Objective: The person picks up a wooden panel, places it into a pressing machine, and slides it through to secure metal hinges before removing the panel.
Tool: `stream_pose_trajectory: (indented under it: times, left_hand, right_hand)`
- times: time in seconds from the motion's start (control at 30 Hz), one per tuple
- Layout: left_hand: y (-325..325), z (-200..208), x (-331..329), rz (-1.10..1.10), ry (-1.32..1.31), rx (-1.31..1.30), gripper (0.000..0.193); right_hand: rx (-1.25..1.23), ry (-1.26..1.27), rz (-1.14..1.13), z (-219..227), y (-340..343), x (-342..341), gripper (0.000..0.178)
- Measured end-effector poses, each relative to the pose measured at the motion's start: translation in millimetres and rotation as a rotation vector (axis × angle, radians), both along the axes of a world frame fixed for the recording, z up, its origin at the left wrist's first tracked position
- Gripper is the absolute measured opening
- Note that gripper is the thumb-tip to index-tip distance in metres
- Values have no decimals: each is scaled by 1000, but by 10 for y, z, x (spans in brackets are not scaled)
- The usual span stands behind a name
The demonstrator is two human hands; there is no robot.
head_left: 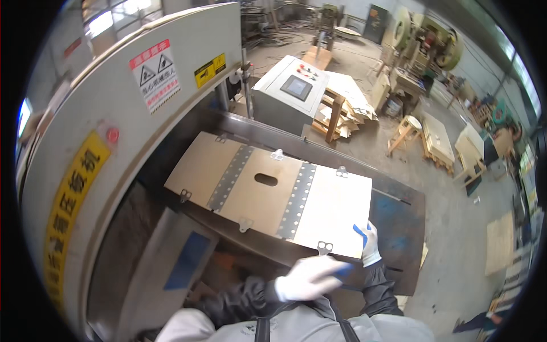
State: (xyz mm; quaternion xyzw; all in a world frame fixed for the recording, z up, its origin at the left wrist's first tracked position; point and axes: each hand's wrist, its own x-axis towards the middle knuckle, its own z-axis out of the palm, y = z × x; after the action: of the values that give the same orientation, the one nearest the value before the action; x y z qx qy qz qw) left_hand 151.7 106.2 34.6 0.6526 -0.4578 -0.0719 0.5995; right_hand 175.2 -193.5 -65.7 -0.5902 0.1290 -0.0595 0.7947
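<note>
A hinged plywood panel lies flat on the dark metal machine bed. Two metal strips dotted with rivets divide it into three sections, and the middle one has an oval hand hole. Small metal clips stick out along both long edges. My right hand, in a white glove with blue on the palm side, grips the panel's right end near the close corner. My left hand, gloved alike, hovers in front of the near edge, blurred by motion, with fingers stretched out and nothing seen in them.
A tall grey machine frame with warning labels rises at the left, over the bed. Behind the bed stands a control console. Stacked boards, a stool and a pallet of panels are beyond it to the right.
</note>
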Motion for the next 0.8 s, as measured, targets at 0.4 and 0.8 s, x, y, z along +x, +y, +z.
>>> stream_pose_trajectory:
  times: [0.4,0.8]
  left_hand:
    - [-2940,2311,-2053,-1503,-30,-689,49]
    - [-2395,2286,-2256,-1374,-86,-609,44]
  right_hand:
    - [-441,-120,153,-193,-884,-168,35]
    - [-194,-4,166,-297,-885,-53,36]
